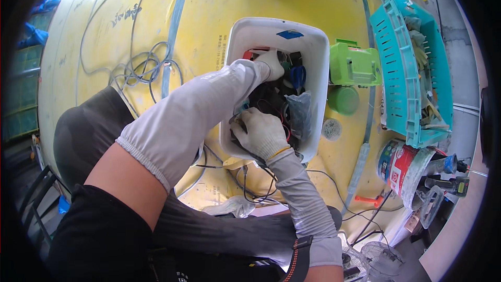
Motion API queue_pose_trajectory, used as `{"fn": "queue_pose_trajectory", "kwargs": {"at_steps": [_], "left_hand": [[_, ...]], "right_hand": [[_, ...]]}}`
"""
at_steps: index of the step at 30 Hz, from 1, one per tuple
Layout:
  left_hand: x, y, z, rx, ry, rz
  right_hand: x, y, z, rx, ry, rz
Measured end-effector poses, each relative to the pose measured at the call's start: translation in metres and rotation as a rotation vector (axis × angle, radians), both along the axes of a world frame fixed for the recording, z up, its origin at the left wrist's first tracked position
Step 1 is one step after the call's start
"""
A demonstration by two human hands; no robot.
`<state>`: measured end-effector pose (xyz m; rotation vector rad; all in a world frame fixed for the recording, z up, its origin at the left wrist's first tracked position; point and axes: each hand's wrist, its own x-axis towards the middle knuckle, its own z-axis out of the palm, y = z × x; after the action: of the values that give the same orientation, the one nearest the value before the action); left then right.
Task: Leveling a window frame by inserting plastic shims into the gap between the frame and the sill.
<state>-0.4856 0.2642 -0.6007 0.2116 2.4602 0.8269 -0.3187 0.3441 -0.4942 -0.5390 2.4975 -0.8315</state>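
The left hand (271,66) reaches into the white plastic bin (316,47) at frame centre, its fingers hidden among dark clutter (265,96); I cannot tell their state. The right hand (263,134), in a knit glove, curls its fingers at the bin's lower left, their grip unclear. A green case (355,66) sits just beside the right rim; yellow sheeting (209,8) spreads upper left. A crumpled greyish bag (299,116) lies inside.

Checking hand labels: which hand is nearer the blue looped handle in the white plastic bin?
Left. The white-gloved left hand is just left of the blue looped handle; the white-gloved right hand is farther off, lower and left of it in the picture.
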Motion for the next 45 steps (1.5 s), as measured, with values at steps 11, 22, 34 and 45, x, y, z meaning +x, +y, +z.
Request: {"fn": "queue_pose_trajectory", "kwargs": {"at_steps": [11,22,34,45], "left_hand": [[0.001,0.033,-0.056,-0.390,0.348,0.135],[-0.005,-0.002,-0.008,0.043,0.137,0.298],[-0.034,-0.145,0.212,0.172,-0.153,0.077],[0.030,-0.203,0.166,0.405,-0.438,0.203]], "right_hand": [[0.004,-0.001,-0.029,0.115,0.087,0.118],[-0.005,-0.013,0.007,0.008,-0.006,-0.001],[-0.142,0.024,0.003,0.328,0.234,-0.388],[-0.206,0.047,-0.121,0.565,-0.083,-0.438]]}}
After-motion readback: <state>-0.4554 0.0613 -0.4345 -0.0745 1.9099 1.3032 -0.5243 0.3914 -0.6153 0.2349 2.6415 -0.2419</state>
